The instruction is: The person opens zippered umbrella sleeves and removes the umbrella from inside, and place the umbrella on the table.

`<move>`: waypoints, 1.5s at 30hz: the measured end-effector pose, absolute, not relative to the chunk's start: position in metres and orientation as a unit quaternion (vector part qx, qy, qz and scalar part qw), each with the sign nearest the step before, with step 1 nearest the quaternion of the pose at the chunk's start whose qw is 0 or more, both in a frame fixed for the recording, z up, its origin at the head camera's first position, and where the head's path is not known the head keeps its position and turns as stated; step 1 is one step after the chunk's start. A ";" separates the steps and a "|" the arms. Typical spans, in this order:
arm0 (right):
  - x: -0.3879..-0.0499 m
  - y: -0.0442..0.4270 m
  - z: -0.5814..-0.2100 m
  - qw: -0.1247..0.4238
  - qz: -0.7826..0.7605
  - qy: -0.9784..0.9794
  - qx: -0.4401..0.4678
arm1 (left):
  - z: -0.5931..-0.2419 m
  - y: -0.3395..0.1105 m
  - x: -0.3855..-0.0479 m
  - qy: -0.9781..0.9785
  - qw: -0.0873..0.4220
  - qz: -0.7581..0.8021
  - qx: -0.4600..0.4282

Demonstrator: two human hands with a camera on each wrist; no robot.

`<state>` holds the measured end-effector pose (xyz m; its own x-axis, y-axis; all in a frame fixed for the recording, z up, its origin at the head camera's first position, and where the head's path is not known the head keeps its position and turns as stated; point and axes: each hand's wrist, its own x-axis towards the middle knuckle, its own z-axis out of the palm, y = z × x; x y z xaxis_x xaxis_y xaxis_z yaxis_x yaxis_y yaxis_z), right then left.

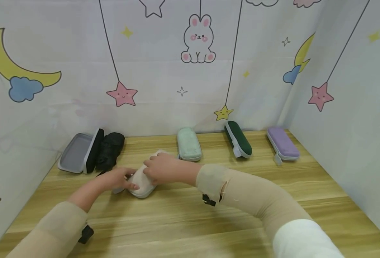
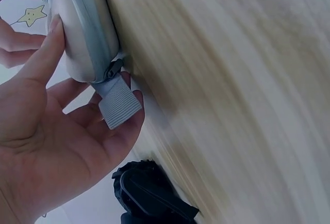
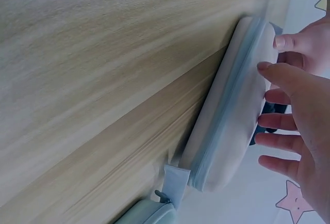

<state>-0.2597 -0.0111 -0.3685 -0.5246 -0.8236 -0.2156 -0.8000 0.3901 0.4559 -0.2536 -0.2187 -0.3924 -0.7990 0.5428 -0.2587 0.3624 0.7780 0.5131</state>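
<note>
"That pale zip case [image 2: 77, 43], what's it covered in?"
"Something smooth and matt, with cloth zipper tape [image 2: 93, 28] and a ribbed, woven-looking pull tab [image 2: 119, 102]."
"The tabletop [image 3: 103, 79]?"
"Wood-grained, smooth, faintly shiny."
"The folded umbrella [image 1: 110, 148]?"
"Crinkled black cloth."
"And the backdrop [image 1: 161, 71]?"
"Matt printed sheeting, lightly creased."
"That beige sleeve [image 1: 251, 190]?"
"Matt, stretchy-looking cloth."

1. Small screened booth [image 1: 348, 150]; whether at home or in a studio, unclear.
2. Its base: a wood-grain tabletop [image 1: 322, 200].
3. Pale sheeting [image 1: 164, 64], printed with stars [image 1: 122, 94] and a rabbit [image 1: 198, 39], rises behind and beside the tabletop.
</note>
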 end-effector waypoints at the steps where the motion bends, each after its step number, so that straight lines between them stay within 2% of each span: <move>1: -0.259 -0.009 -0.368 0.022 -0.259 -0.832 0.490 | -0.391 -0.220 -0.253 0.920 0.206 0.227 0.244; 7: -0.257 0.001 -0.362 0.017 -0.236 -0.830 0.505 | -0.386 -0.223 -0.250 0.913 0.235 0.225 0.247; 15: -0.248 0.011 -0.368 -0.035 -0.183 -0.845 0.501 | -0.384 -0.220 -0.246 0.908 0.245 0.198 0.275; 18: -0.241 0.016 -0.370 -0.037 -0.166 -0.847 0.504 | -0.383 -0.216 -0.247 0.908 0.251 0.185 0.280; 25: -0.228 0.032 -0.370 -0.017 -0.166 -0.847 0.504 | -0.382 -0.195 -0.247 0.898 0.275 0.182 0.291; 39: -0.211 0.073 -0.366 -0.051 -0.121 -0.882 0.453 | -0.387 -0.139 -0.253 0.888 0.308 0.174 0.295; 45: -0.208 0.093 -0.365 -0.051 -0.110 -0.891 0.438 | -0.390 -0.119 -0.258 0.886 0.305 0.163 0.307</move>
<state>-0.2077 0.0929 -0.3653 -0.6108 -0.7693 -0.1874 -0.7917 0.5920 0.1504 -0.2577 -0.1187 -0.3904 -0.6249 0.6441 -0.4411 0.4448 0.7581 0.4769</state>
